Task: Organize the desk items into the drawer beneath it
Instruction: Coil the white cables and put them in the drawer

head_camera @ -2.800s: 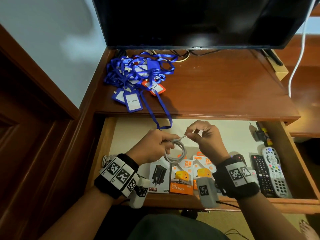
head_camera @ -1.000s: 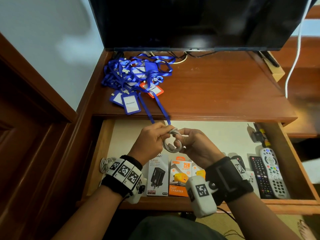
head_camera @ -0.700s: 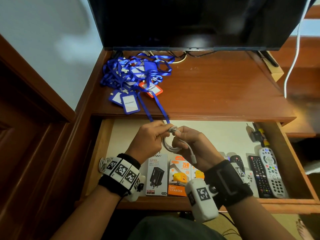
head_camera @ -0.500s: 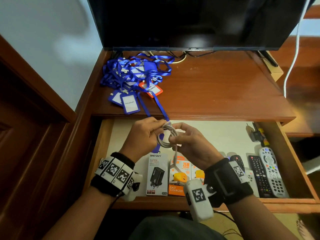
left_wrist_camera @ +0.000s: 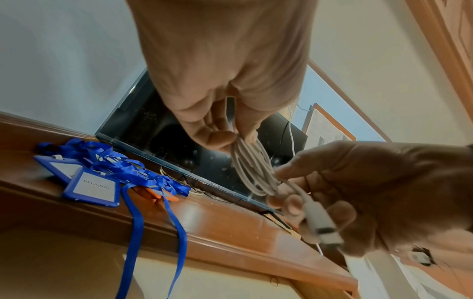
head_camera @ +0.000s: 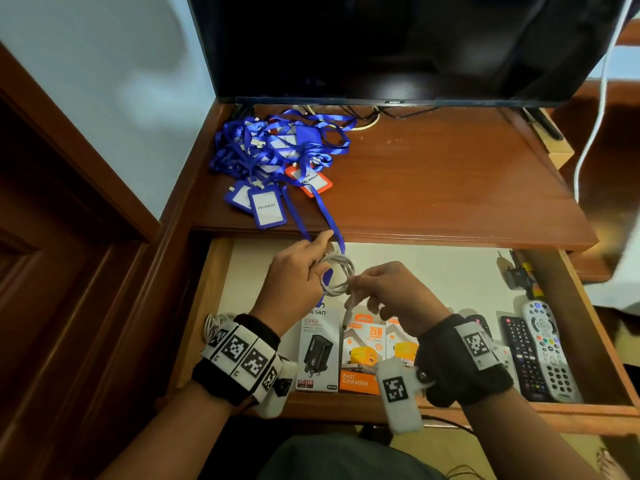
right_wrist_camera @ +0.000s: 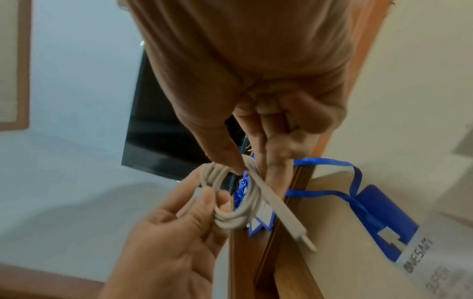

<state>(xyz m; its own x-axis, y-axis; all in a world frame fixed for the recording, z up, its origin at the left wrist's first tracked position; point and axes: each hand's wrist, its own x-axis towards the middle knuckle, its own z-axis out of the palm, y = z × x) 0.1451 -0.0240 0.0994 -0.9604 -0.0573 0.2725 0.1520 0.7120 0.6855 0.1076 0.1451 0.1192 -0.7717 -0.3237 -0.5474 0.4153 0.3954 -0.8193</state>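
Holding the coiled white cable (head_camera: 337, 274) over the open drawer (head_camera: 604, 344), I have my left hand (head_camera: 294, 273) closed around the far side of the loops, thumb and fingers pinching them together, with one plug end tucked against my palm in the left wrist view. My right hand (head_camera: 394, 294) pinches the near side of the coil where the loose tail leaves it; that tail hangs down past my fingers, its connector (head_camera: 347, 315) pointing at the charger boxes (head_camera: 360, 355) standing along the drawer's front. The coil sits between my two hands, clear of the drawer floor and just in front of the desk edge (head_camera: 415, 235), where a blue lanyard strap (head_camera: 332, 226) dangles from the lanyard pile (head_camera: 273, 157) behind my left hand.

Compared with half a second ago, the coil has shifted slightly toward my right, and my right hand has turned so its fingers lift off the loops and grip only at the tail's root. Nearly three seconds back that tail was stretched out between my hands; now it is short and hanging. The remotes (head_camera: 535, 351) at the drawer's right lie as before.
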